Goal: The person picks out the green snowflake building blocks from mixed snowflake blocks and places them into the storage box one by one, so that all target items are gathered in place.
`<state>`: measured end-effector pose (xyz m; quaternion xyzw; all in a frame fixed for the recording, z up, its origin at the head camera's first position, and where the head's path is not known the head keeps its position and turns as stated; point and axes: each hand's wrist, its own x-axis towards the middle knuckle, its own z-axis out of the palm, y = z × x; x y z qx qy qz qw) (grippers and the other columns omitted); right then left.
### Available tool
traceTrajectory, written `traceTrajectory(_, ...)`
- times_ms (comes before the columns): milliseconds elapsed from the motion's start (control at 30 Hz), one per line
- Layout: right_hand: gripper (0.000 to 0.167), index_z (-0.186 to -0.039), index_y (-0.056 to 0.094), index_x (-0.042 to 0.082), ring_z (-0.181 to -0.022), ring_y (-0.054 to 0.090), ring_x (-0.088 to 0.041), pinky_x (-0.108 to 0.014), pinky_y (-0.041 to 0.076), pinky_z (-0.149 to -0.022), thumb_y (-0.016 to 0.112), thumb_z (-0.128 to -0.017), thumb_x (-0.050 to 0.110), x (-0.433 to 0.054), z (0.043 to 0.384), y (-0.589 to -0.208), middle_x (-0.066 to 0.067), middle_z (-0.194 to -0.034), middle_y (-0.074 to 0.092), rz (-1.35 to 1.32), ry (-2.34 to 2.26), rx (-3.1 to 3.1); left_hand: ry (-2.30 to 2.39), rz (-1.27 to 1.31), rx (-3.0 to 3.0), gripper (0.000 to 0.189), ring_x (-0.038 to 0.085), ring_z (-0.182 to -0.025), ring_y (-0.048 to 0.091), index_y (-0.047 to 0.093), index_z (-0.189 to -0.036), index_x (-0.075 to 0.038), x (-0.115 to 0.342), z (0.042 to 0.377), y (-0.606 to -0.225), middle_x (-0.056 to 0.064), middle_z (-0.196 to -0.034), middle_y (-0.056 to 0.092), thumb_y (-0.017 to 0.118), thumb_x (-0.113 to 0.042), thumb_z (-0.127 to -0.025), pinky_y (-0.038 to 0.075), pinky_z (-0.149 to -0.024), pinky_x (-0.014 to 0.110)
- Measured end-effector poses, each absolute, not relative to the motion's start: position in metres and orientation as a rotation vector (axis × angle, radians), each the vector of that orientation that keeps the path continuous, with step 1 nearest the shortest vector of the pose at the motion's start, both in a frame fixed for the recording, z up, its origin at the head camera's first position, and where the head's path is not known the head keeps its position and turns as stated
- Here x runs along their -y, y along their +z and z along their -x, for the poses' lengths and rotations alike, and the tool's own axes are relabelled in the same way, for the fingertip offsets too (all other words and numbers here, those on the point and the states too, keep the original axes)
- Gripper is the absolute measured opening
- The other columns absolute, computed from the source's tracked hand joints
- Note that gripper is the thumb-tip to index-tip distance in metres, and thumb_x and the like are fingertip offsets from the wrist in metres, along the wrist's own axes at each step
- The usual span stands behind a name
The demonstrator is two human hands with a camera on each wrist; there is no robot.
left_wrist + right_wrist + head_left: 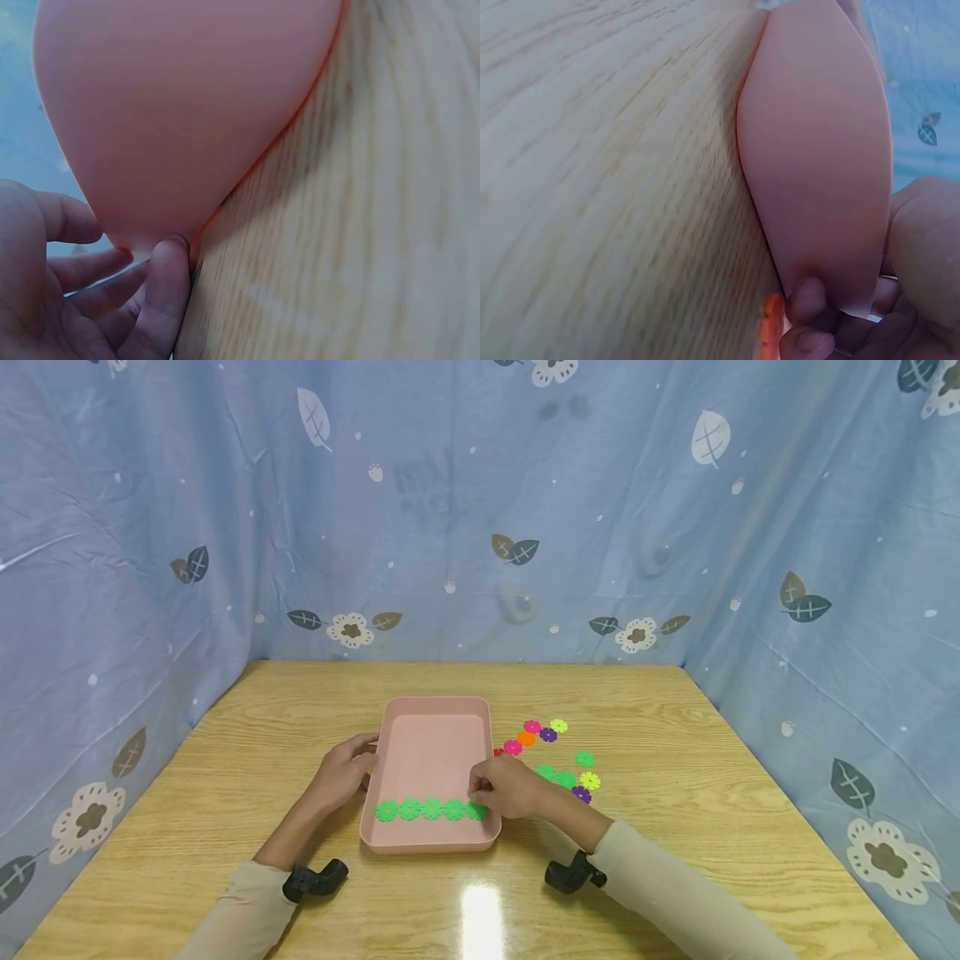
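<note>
A pink tray [435, 846] lies on the table, with several green flower-shaped discs [431, 809] in a row along its near end. Loosely bent, the fingers of my left hand [347, 771] touch the outside of the tray's left wall; the left wrist view shows the fingertips [169, 259] against that wall [187, 112]. My right hand [510, 787] reaches over the right wall with curled fingers, right at the rightmost green disc [476, 812] and partly covering it. Some right fingers [808, 300] stay outside the wall [817, 150]. I cannot tell whether the disc is pinched.
Right of the tray, loose flower discs in pink, orange [527, 738], purple [548, 735], yellow [590, 781] and green [585, 758] lie scattered on the wooden table [675, 793]. An orange-red disc [771, 326] stands out beside the right fingers. A blue patterned curtain [450, 527] encloses the table.
</note>
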<state>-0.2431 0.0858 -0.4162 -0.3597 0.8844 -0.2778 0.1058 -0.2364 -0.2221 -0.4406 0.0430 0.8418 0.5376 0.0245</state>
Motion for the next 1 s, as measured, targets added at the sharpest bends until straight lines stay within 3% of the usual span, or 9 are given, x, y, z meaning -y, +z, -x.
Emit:
traceTrajectory(133,0.012,-0.087,0.068,0.012,-0.064,0.05,-0.007,-0.021,0.044,-0.057,0.066,-0.098,0.012,-0.089,0.243,-0.412,0.006,-0.072,0.06,1.047,-0.827,-2.61,1.657,-0.138,-2.609,0.049,0.025,-0.066,0.068,0.043,-0.151,-0.003,0.222,0.236,-0.44,0.026,-0.135,0.06,0.044,-0.017,-0.104,0.059,-0.057,0.036)
traceTrajectory(433,0.004,-0.098,0.068,0.003,-0.061,0.045,-0.008,-0.022,0.043,-0.061,0.065,-0.097,0.004,-0.098,0.246,-0.4,0.003,-0.082,0.063,1.111,-0.891,-2.636,1.647,-0.142,-2.616,0.05,0.025,-0.067,0.069,0.042,-0.152,-0.003,0.224,0.236,-0.441,0.026,-0.136,0.059,0.043,-0.018,-0.104,0.059,-0.058,0.036)
traceTrajectory(633,0.009,-0.105,0.068,0.002,-0.065,0.053,-0.01,-0.026,0.05,-0.066,0.065,-0.098,0.008,-0.105,0.25,-0.395,0.001,-0.091,0.067,1.112,-0.971,-2.644,1.651,-0.14,-2.615,0.049,0.026,-0.067,0.068,0.043,-0.152,-0.004,0.224,0.235,-0.442,0.025,-0.135,0.06,0.044,-0.017,-0.105,0.058,-0.057,0.036)
traceTrajectory(833,0.008,-0.098,0.068,0.006,-0.055,0.046,-0.008,-0.025,0.045,-0.054,0.061,-0.1,0.009,-0.116,0.254,-0.393,0.001,-0.084,0.065,1.063,-1.087,-2.59,1.65,-0.15,-2.618,0.049,0.025,-0.067,0.069,0.043,-0.152,-0.004,0.223,0.236,-0.442,0.026,-0.136,0.06,0.044,-0.018,-0.105,0.059,-0.058,0.036)
traceTrajectory(1000,0.007,-0.094,0.067,0.011,-0.058,0.045,-0.009,-0.024,0.043,-0.054,0.063,-0.1,0.01,-0.126,0.255,-0.394,0.003,-0.085,0.064,1.049,-1.097,-2.613,1.638,-0.159,-2.628,0.049,0.025,-0.067,0.068,0.043,-0.152,-0.004,0.223,0.236,-0.442,0.025,-0.135,0.06,0.044,-0.019,-0.105,0.058,-0.057,0.036)
